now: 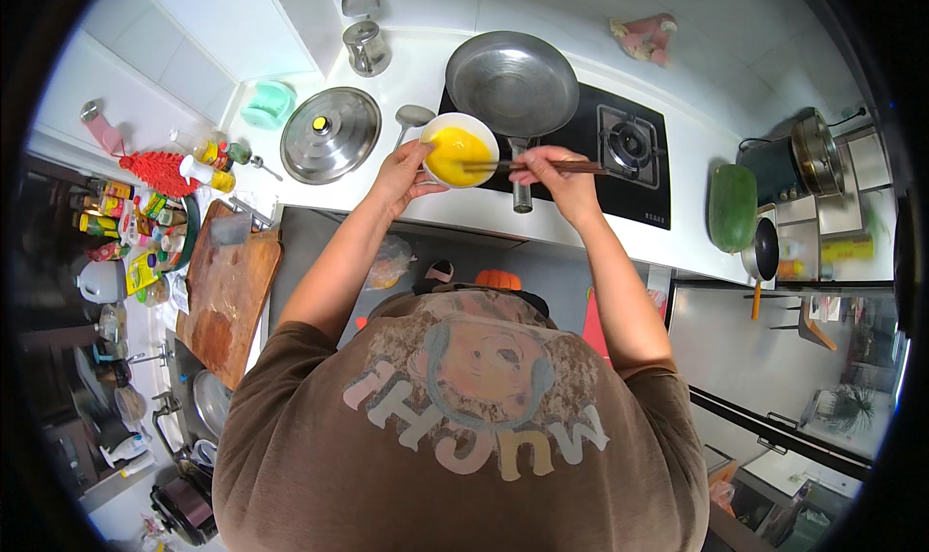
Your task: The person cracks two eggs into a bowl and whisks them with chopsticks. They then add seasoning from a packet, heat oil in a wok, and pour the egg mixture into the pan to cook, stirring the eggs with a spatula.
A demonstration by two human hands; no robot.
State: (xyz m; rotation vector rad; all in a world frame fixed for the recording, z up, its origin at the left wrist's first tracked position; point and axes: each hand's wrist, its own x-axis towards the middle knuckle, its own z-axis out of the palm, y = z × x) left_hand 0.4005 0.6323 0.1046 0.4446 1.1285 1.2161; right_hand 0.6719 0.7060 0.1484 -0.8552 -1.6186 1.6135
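Note:
My left hand [404, 177] holds a white bowl [496, 137] by its left rim, tilted a little, with yellow beaten egg [457, 151] inside. In my right hand [562, 182] is a pair of dark chopsticks [580, 167]; their tips reach into the egg and look blurred. Just behind the bowl, a metal wok [512, 84] rests over the left side of the black gas hob [639, 196], its handle [522, 196] pointing towards me. A metal ladle [414, 115] lies at the bowl's left, partly hidden.
Left of the ladle lies a steel lid [331, 135], with a metal pitcher [366, 48] behind it. Further left are bottles and jars [145, 218] and a wooden cutting board [228, 291]. To the right are a green melon [731, 207] and a small frying pan [763, 249].

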